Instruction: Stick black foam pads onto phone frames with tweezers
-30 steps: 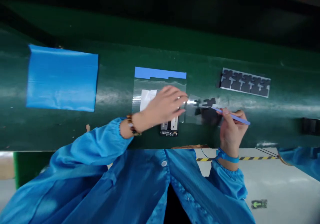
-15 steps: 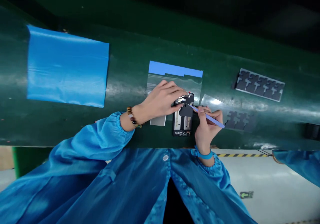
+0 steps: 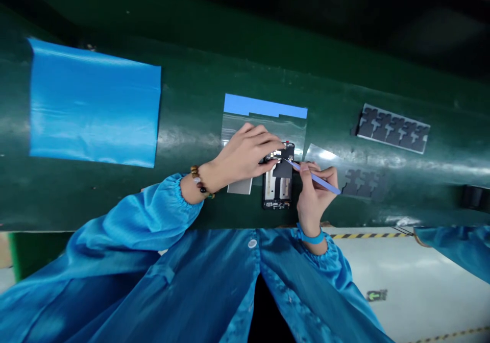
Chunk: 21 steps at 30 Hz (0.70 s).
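An opened smartphone (image 3: 278, 187) lies on the table in front of me, its inner parts showing. A black sheet (image 3: 282, 169) covers part of its upper middle. My left hand (image 3: 247, 153) reaches over from the left, with thumb and fingertips on the phone's upper part, hiding its upper left edge. Purple tweezers (image 3: 324, 184) are gripped in my right hand (image 3: 314, 192). Their tip touches or hovers just over the black sheet's upper edge; I cannot tell which.
Under my left hand lies a clear sheet with a blue strip (image 3: 264, 105), and a grey piece (image 3: 239, 186). At right are a sheet of black die-cut stickers (image 3: 393, 128) and another partly used one (image 3: 360, 184). A blue mat (image 3: 94, 105) lies left. Another person's sleeve (image 3: 455, 246) shows far right.
The view has shifted slightly, so things on the table sit a little further left. Both hands keep nearly the same pose at the phone.
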{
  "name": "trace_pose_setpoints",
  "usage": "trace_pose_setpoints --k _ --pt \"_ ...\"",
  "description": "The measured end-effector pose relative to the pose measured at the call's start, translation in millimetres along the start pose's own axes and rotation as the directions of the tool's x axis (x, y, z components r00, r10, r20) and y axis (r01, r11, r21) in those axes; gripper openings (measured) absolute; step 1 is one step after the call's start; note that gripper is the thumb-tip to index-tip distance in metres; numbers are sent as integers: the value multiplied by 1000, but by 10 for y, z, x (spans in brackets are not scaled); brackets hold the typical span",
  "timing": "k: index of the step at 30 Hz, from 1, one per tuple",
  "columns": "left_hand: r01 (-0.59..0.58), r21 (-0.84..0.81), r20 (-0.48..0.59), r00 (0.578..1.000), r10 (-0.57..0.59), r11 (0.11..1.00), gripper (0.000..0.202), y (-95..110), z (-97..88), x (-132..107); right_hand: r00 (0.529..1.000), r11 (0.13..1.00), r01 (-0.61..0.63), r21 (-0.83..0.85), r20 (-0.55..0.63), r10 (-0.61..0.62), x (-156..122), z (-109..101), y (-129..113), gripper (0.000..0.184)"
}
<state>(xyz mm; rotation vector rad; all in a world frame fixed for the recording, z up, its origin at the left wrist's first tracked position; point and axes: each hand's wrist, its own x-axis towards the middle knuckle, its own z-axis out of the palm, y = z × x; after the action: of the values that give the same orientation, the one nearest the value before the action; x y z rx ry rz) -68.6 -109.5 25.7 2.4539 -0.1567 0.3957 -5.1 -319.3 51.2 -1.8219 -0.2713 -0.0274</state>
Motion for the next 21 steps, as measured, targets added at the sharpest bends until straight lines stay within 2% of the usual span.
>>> trace_pose_setpoints --k 3,6,8,10,13,15,18,21 --pt "-60 95 28 998 58 994 30 42 4 2 1000 1000 -5 16 7 5 -5 5 -13 36" --pt "-70 180 43 997 63 981 33 83 3 28 997 1000 4 26 -82 -2 16 -60 -50 35" --pt "-75 195 30 997 71 978 34 77 -38 11 988 1000 9 26 -157 -4 43 -145 -80 32" --pt "-98 176 13 995 97 980 35 46 -133 -89 989 999 -7 35 -149 12 62 -225 -105 28" --pt "-119 133 3 993 120 984 28 10 -323 -410 999 999 -29 17 32 28 27 -240 -120 25" --pt "-103 132 20 995 101 986 21 24 -405 -659 983 1000 -5 -6 186 6 -42 -162 -116 26" --pt "-77 167 12 997 76 983 19 79 -383 -922 936 999 35 -7 351 -30 -158 -1 -101 28" --pt "-66 190 -77 994 82 979 19 119 -271 -1006 920 998 61 -17 388 -50 -222 84 -82 29"
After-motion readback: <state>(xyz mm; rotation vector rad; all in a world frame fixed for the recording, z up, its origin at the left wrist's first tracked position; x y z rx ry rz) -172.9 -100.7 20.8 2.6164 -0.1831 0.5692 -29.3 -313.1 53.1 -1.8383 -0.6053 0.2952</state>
